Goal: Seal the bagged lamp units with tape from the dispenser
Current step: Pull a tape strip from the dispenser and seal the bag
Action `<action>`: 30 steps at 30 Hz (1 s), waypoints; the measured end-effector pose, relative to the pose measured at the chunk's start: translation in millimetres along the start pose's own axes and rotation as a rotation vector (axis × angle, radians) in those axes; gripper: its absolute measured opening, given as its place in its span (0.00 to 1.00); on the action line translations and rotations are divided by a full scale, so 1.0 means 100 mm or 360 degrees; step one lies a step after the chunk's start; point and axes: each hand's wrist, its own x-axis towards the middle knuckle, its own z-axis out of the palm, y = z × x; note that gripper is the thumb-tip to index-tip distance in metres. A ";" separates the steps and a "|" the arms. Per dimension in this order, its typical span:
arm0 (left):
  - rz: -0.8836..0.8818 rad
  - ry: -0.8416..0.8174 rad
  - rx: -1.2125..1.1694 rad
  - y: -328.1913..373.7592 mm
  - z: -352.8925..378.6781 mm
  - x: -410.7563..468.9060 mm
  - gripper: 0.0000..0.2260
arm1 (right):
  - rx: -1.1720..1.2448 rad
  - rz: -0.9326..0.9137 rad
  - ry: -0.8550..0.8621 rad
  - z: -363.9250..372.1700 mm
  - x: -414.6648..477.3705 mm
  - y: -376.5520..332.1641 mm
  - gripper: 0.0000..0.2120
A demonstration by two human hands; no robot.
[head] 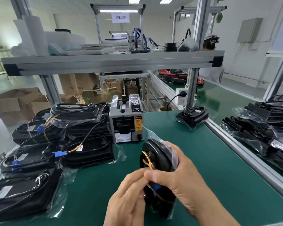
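Observation:
A black lamp unit in a clear plastic bag is held up over the green table, near the front. My right hand grips it from the right side, fingers curled round the bag. My left hand pinches the bag at the yellow wires and blue connector, fingertips meeting my right thumb. The grey tape dispenser stands just behind the unit, at the table's middle.
Several bagged lamp units are piled at the left of the table. One bagged unit lies at the back right by an aluminium rail. More units lie on the conveyor beyond. A shelf spans overhead.

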 end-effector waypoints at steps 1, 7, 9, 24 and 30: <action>-0.0050 -0.0003 -0.0050 -0.01 -0.01 0.00 0.14 | -0.0014 -0.0012 0.0024 -0.01 0.01 0.01 0.30; -0.0286 -0.0310 -0.0153 0.00 -0.13 0.39 0.14 | -0.0056 -0.0061 0.0022 -0.04 0.03 0.02 0.29; -0.0436 -0.0524 -0.0250 -0.01 -0.19 0.50 0.14 | -0.0052 -0.0061 0.0023 -0.06 0.03 0.01 0.28; -0.0557 -0.1104 -0.0522 -0.39 -0.10 1.54 0.02 | -0.0248 0.0075 0.0018 0.00 0.03 -0.02 0.31; -0.0715 -0.0995 -0.0781 -0.37 0.06 1.48 0.06 | -0.0400 0.0045 0.0090 0.13 0.00 0.00 0.34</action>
